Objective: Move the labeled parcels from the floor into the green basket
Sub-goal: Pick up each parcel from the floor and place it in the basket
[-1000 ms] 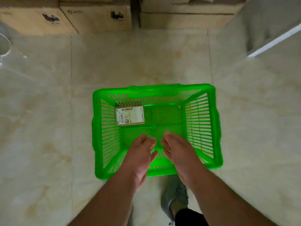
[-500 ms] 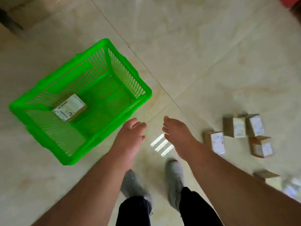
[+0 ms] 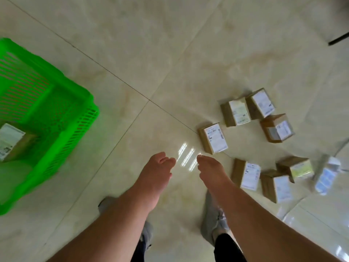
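Note:
The green basket [image 3: 62,103] stands at the left edge of the view with one labeled parcel [image 3: 9,140] lying inside it. Several brown cardboard parcels with white labels lie scattered on the floor at the right; the nearest one [image 3: 214,138] is just beyond my right hand. Another parcel [image 3: 246,174] lies right of my right wrist. My left hand [image 3: 156,173] and my right hand [image 3: 211,171] hang side by side over bare floor, both empty with loosely curled fingers.
Glossy beige floor tiles [image 3: 170,53] with dark grout lines fill the view. My two grey shoes [image 3: 213,222] stand below my arms. A dark bar [image 3: 338,41] pokes in at the top right corner.
The view has swung right, away from the basket and toward the scattered parcels. My hands have left the basket, where one parcel stays, and now hang over the floor near the parcels.

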`<state>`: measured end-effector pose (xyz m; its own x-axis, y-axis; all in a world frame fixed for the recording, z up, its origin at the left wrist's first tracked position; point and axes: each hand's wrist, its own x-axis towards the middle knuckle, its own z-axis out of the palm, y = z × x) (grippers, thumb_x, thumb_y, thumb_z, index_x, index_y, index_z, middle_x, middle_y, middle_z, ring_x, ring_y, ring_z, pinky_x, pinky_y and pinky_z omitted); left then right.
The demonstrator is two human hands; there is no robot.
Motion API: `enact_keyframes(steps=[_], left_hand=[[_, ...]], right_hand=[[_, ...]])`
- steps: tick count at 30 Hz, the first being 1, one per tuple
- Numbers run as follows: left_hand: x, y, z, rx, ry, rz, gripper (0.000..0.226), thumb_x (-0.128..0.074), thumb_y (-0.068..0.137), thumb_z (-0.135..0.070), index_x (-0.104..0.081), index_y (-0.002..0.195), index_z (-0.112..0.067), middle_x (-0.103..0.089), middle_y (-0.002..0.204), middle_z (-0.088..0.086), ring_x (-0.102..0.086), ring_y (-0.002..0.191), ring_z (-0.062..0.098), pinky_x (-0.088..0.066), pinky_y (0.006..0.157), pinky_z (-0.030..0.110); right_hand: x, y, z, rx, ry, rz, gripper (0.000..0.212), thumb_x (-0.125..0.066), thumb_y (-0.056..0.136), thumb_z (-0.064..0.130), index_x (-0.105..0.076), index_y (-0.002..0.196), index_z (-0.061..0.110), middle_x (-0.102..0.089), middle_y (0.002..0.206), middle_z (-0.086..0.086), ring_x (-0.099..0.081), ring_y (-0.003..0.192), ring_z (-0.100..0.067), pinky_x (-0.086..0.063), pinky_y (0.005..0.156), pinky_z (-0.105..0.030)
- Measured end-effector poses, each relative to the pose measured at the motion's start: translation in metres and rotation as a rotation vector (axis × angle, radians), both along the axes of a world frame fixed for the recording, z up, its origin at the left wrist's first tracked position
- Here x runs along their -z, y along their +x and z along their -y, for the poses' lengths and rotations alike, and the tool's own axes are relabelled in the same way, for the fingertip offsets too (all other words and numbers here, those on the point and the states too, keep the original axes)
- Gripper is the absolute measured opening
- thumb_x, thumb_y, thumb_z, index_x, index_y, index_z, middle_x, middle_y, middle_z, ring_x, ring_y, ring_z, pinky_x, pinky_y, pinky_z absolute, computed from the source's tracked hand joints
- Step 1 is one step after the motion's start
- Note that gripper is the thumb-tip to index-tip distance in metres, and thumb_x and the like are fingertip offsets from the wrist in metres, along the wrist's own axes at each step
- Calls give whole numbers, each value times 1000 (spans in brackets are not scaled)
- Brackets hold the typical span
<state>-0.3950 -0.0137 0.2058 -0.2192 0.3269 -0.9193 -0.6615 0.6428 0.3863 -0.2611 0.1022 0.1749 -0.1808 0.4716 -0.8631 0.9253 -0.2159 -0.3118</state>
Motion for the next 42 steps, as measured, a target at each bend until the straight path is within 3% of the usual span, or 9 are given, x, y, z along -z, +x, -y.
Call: enact_keyframes(steps=[2,4,6,13,18,24,34,38,42], left_hand=[[15,26,-24,24,-33,2,15,-65,88,-21,-60,101,-27,-58,105,2,-53,95,16,-45,104,37],[35,49,-48,54,-61,-5,55,-66,84,-29,-57,137,-19,-64,124,2,-62,109,17,-46,112,42],[57,71,-70,79,-86,-1,78,-64,77,-34,-46,150,-12,-58,143,15,-59,127,30,-46,113,44],[142,130,-138,79,-153,-70,67,-60,87,-36,-47,148,-14,-50,151,16,-57,132,30,-44,114,44],[198,158,-175,61,-160,-111,70,-58,91,-33,-36,156,-18,-53,149,4,-57,109,20,-39,83,28],[228,167,-183,50,-118,-82,40,-56,90,-23,-59,129,-19,-72,117,2,-65,108,26,-50,100,43],[131,132,-124,-19,-33,-87,37,-55,87,-23,-68,121,-28,-74,120,-4,-68,111,18,-50,106,45],[65,96,-83,-87,-19,-114,35,-54,89,-25,-69,121,-32,-74,121,-8,-68,110,14,-51,105,43],[1,50,-33,-178,-16,-143,36,-55,91,-26,-67,123,-36,-74,125,-9,-68,115,14,-48,108,44]], right_hand=[[16,24,-27,12,-9,30,38,-33,106,3,-48,138,-11,-49,141,-36,-46,132,-52,-38,110,-58],[34,50,-56,26,23,48,38,-33,106,3,-49,137,-12,-50,139,-38,-47,130,-54,-39,108,-58],[50,73,-81,33,37,66,38,-34,106,4,-49,135,-15,-51,137,-40,-47,128,-55,-40,107,-59],[122,113,-148,105,103,100,47,-43,101,19,-47,148,12,-49,153,-9,-48,138,-28,-37,108,-31],[175,115,-174,-57,90,36,58,-48,99,26,-36,155,15,-44,157,-11,-47,138,-30,-36,99,-28],[200,106,-178,-170,61,-46,35,-44,93,14,-63,121,15,-65,106,-2,-61,89,-24,-42,61,-25],[105,71,-135,-213,103,-105,31,-45,97,19,-72,112,16,-71,99,-4,-61,79,-15,-46,62,-24],[45,28,-102,-292,78,-147,30,-44,99,22,-69,116,18,-72,110,-3,-65,92,-21,-48,67,-28],[-19,-29,-61,-378,60,-209,23,-43,99,25,-63,88,30,-72,97,5,-64,88,-12,-51,76,-35]])
